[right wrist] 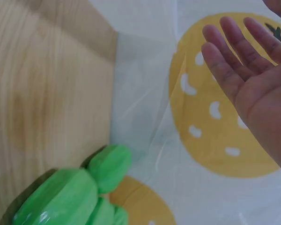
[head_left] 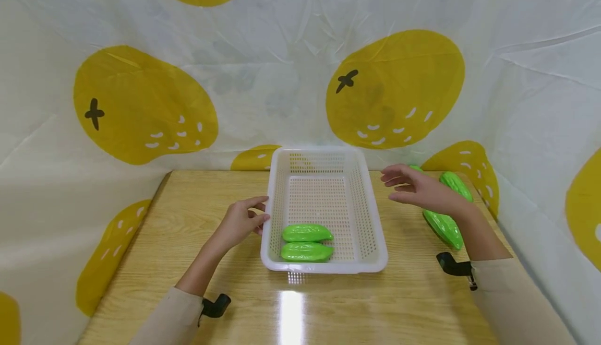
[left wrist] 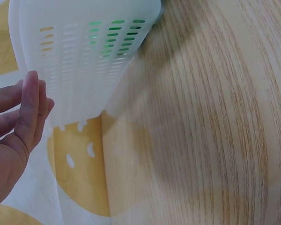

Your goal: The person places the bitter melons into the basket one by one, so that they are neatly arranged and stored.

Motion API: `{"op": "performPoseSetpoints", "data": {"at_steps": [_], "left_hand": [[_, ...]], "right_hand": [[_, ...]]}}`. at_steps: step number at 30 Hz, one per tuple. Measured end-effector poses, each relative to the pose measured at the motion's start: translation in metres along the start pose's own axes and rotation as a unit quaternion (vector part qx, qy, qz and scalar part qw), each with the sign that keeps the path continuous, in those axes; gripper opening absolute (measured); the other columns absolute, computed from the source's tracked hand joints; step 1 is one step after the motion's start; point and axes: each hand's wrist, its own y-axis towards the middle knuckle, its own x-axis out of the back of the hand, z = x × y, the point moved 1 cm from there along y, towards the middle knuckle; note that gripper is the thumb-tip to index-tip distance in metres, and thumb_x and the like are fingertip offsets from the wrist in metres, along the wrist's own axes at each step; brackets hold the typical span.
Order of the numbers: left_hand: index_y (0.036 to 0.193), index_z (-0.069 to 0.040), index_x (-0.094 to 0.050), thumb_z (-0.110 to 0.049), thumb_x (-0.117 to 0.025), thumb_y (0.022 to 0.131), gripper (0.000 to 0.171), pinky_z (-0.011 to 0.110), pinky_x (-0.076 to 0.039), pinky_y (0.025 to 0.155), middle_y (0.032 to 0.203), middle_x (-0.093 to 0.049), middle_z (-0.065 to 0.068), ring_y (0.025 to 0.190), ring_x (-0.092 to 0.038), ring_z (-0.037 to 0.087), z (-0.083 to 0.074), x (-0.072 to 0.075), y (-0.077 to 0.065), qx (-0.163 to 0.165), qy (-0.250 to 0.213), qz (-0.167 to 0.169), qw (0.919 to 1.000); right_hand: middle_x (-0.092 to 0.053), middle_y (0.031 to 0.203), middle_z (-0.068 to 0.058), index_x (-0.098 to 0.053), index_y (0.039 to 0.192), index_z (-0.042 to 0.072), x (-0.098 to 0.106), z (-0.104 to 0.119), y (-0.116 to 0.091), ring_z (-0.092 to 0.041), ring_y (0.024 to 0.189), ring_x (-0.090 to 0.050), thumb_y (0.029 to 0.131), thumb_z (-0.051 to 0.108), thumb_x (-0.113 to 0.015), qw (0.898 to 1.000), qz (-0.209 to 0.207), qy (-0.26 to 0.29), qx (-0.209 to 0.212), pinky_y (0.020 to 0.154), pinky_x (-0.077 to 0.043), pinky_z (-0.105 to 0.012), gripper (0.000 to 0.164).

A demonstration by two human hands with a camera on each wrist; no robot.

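A white perforated plastic basket stands on the wooden table. Two glossy green, ridged toy vegetables with pointed ends, like bitter melons, lie side by side in its near left part. My left hand is at the basket's left rim, its fingertips right against the edge; the left wrist view shows fairly straight fingers beside the perforated wall. To the right of the basket, my right hand is raised over the table with extended fingers and nothing held. Beneath and beyond it lie several more green melons, partly hidden by the hand and forearm.
The wooden table runs back to a white cloth printed with large yellow fruit, which hangs behind and at both sides. Black wrist straps sit at both sleeves. One melon lies near the table's right edge.
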Motion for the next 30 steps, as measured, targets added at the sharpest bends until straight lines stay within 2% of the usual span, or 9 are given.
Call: {"op": "performPoseSetpoints", "data": {"at_steps": [7,9,11,14,16,20,24,26,30], "left_hand": [[0.148,-0.001,-0.054,-0.002,-0.071,0.096,0.054,0.052,-0.066,0.070,0.125,-0.064,0.025,0.072,-0.070,0.017,-0.001,-0.001,0.000,0.001,-0.002,0.000,1.0000],[0.148,-0.001,-0.054,-0.003,-0.071,0.096,0.054,0.050,-0.066,0.069,0.125,-0.064,0.024,0.072,-0.070,0.017,-0.001,0.000,0.000,0.001,0.000,-0.002,1.0000],[0.148,-0.001,-0.054,-0.003,-0.071,0.096,0.054,0.048,-0.067,0.068,0.124,-0.064,0.024,0.072,-0.069,0.017,-0.001,0.000,0.000,0.000,0.001,-0.003,1.0000],[0.148,-0.001,-0.055,-0.003,-0.071,0.096,0.054,0.043,-0.067,0.066,0.124,-0.064,0.024,0.072,-0.069,0.017,0.000,0.000,0.000,-0.001,0.004,-0.003,1.0000],[0.148,-0.001,-0.055,-0.003,-0.071,0.096,0.054,0.040,-0.067,0.064,0.124,-0.064,0.024,0.072,-0.069,0.017,0.000,0.000,0.000,-0.002,0.005,-0.003,1.0000],[0.147,-0.002,-0.055,-0.003,-0.071,0.096,0.054,0.036,-0.066,0.062,0.124,-0.065,0.024,0.072,-0.069,0.018,0.002,0.000,0.000,-0.002,0.007,-0.006,1.0000],[0.147,-0.003,-0.056,-0.003,-0.071,0.096,0.053,0.039,-0.067,0.063,0.123,-0.064,0.024,0.070,-0.069,0.017,0.004,-0.001,0.000,0.001,0.007,-0.006,1.0000],[0.147,-0.003,-0.056,-0.004,-0.071,0.096,0.053,0.043,-0.067,0.065,0.124,-0.064,0.024,0.070,-0.069,0.017,0.004,-0.001,0.000,0.002,0.007,-0.006,1.0000],[0.148,-0.003,-0.056,-0.004,-0.071,0.096,0.054,0.049,-0.067,0.067,0.125,-0.064,0.024,0.070,-0.069,0.017,0.004,-0.001,0.001,0.000,0.006,-0.006,1.0000]], "right_hand": [[-0.049,0.149,-0.022,-0.041,0.152,0.002,0.009,-0.030,-0.032,-0.045,0.135,-0.048,0.105,0.025,-0.063,0.996,-0.057,-0.033,-0.059,0.092,-0.046,-0.004,0.057],[-0.046,0.150,-0.024,-0.040,0.151,0.000,0.010,-0.038,-0.039,-0.047,0.136,-0.047,0.105,0.025,-0.063,0.994,-0.076,-0.044,-0.068,0.096,-0.052,-0.013,0.058],[-0.044,0.151,-0.027,-0.038,0.151,-0.003,0.010,-0.047,-0.045,-0.050,0.137,-0.044,0.105,0.026,-0.064,0.992,-0.090,-0.053,-0.076,0.107,-0.053,-0.032,0.060],[-0.040,0.153,-0.029,-0.035,0.153,-0.004,0.008,-0.059,-0.054,-0.053,0.140,-0.040,0.104,0.031,-0.064,0.987,-0.107,-0.065,-0.097,0.112,-0.041,-0.063,0.067],[-0.038,0.155,-0.031,-0.032,0.155,-0.004,0.006,-0.067,-0.061,-0.055,0.141,-0.036,0.104,0.034,-0.064,0.985,-0.114,-0.064,-0.112,0.111,-0.035,-0.072,0.072],[-0.035,0.156,-0.033,-0.029,0.157,-0.005,0.001,-0.080,-0.073,-0.058,0.142,-0.033,0.104,0.035,-0.064,0.982,-0.128,-0.063,-0.125,0.109,-0.034,-0.075,0.075],[-0.035,0.156,-0.035,-0.028,0.157,-0.005,-0.004,-0.091,-0.084,-0.059,0.141,-0.033,0.104,0.034,-0.064,0.979,-0.138,-0.067,-0.131,0.108,-0.036,-0.072,0.075],[-0.037,0.156,-0.034,-0.029,0.157,-0.005,-0.005,-0.096,-0.088,-0.058,0.140,-0.035,0.104,0.034,-0.064,0.978,-0.141,-0.074,-0.136,0.115,-0.040,-0.059,0.074],[-0.036,0.156,-0.035,-0.028,0.157,-0.006,-0.007,-0.103,-0.093,-0.060,0.140,-0.035,0.104,0.034,-0.064,0.976,-0.142,-0.075,-0.147,0.114,-0.043,-0.052,0.076]]}}
